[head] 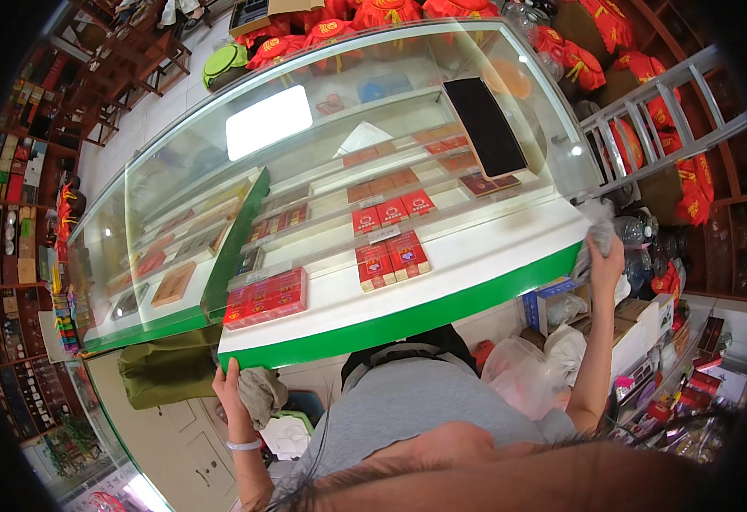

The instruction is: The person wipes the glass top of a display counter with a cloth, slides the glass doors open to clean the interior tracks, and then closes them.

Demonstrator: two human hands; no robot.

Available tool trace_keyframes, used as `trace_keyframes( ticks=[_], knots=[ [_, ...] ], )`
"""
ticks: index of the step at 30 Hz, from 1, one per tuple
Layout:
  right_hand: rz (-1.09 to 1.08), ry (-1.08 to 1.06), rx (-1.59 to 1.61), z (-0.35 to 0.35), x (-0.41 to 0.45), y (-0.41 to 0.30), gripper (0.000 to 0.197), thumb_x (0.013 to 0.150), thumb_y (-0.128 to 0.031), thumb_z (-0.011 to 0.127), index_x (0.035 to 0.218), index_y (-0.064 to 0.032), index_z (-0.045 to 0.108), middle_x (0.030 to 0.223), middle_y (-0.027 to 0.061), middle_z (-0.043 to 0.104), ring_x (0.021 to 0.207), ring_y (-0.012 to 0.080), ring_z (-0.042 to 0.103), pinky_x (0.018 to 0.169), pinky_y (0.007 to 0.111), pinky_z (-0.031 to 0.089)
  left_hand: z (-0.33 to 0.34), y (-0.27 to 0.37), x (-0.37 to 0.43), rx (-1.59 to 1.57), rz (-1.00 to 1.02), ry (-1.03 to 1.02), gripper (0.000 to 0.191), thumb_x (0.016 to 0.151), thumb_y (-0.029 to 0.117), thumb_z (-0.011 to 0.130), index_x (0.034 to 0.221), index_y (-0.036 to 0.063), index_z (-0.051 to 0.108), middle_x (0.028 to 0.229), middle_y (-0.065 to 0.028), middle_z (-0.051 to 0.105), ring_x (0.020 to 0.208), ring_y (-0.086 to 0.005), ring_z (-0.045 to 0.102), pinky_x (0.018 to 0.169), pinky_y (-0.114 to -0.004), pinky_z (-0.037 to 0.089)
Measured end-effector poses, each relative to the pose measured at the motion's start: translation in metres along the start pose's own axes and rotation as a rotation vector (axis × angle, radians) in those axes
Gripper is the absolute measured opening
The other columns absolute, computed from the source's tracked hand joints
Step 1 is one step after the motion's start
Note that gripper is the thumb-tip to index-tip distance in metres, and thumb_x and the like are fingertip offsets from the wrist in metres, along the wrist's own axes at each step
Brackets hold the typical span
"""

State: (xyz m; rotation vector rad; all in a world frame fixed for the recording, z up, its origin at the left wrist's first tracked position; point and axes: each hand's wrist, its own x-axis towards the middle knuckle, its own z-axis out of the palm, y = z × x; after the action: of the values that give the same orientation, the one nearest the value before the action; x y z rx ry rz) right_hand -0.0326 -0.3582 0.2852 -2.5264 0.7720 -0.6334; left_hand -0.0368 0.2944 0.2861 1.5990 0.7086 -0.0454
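Observation:
Before me is a glass display case with a white, green-fronted tray (475,233) pulled out toward my body. My left hand (229,384) is at the tray's near left corner, with a grey cloth (262,395) held in it. At the tray's right end, my right hand (605,256) grips another greyish cloth (600,233). Red cigarette packs (268,299) lie at the tray's left, with more red packs (392,259) near its middle and others in rows behind. A smartphone (485,128) with a dark screen rests on the glass top.
An aluminium ladder (667,128) leans at the right, by jars with red cloth covers (661,109). Plastic bags (527,377) and open cartons (555,304) stand on the floor to my right. An olive cloth (165,371) hangs at the left above a cabinet (181,441).

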Motion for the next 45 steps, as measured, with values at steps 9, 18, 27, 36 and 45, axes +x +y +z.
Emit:
trace_keyframes(
  ticks=[9,18,27,36,45],
  knots=[
    [-0.631,-0.981,-0.033,0.074,-0.049,-0.191,0.057,0.077,-0.032,0.061,0.119,0.0042,0.045,0.126,0.0214,0.039,0.116,0.0353,0.038,0.097,0.039,0.033,0.007,-0.003,0.003,-0.067,0.049,-0.006,0.022,0.088,0.017,0.053,0.098,-0.0022,0.056,0.085,-0.0038,0.058,0.072,-0.0099,0.052,0.064,-0.024,0.042],
    [-0.772,-0.833,-0.153,0.061,-0.062,-0.177,0.036,0.082,-0.032,0.047,0.104,-0.0046,0.056,0.122,0.0198,0.046,0.113,0.0363,0.044,0.095,0.042,0.036,0.012,0.009,-0.004,0.255,0.052,0.048,0.026,0.088,0.019,0.053,0.1,-0.0036,0.055,0.086,-0.0046,0.058,0.073,-0.0106,0.051,0.065,-0.025,0.042],
    [-0.241,-1.005,-0.274,0.087,0.057,-0.061,0.028,0.086,-0.021,0.04,0.1,-0.007,0.06,0.1,0.0149,0.059,0.091,0.0284,0.056,0.08,0.036,0.044,-0.006,-0.012,0.007,0.089,0.093,-0.014,0.026,0.088,0.019,0.052,0.101,-0.0031,0.055,0.086,-0.0041,0.058,0.073,-0.0099,0.05,0.066,-0.024,0.042],
    [-0.207,-1.039,-0.386,0.09,0.026,-0.114,0.035,0.084,-0.035,0.047,0.092,-0.0044,0.061,0.095,0.0175,0.059,0.084,0.0249,0.058,0.078,0.035,0.044,0.008,0.003,0.001,0.199,0.058,0.035,0.027,0.088,0.02,0.053,0.1,-0.0038,0.054,0.087,-0.0042,0.057,0.073,-0.0102,0.05,0.065,-0.024,0.041],
    [-0.351,-0.789,-0.538,0.111,0.046,-0.079,0.023,0.081,-0.019,0.045,0.085,-0.0039,0.062,0.083,0.0198,0.06,0.077,0.0314,0.059,0.067,0.038,0.049,-0.003,-0.015,0.002,-0.058,0.089,0.026,0.029,0.089,0.02,0.05,0.104,-0.0043,0.052,0.089,-0.0063,0.057,0.075,-0.0121,0.05,0.066,-0.026,0.042]
  ],
)
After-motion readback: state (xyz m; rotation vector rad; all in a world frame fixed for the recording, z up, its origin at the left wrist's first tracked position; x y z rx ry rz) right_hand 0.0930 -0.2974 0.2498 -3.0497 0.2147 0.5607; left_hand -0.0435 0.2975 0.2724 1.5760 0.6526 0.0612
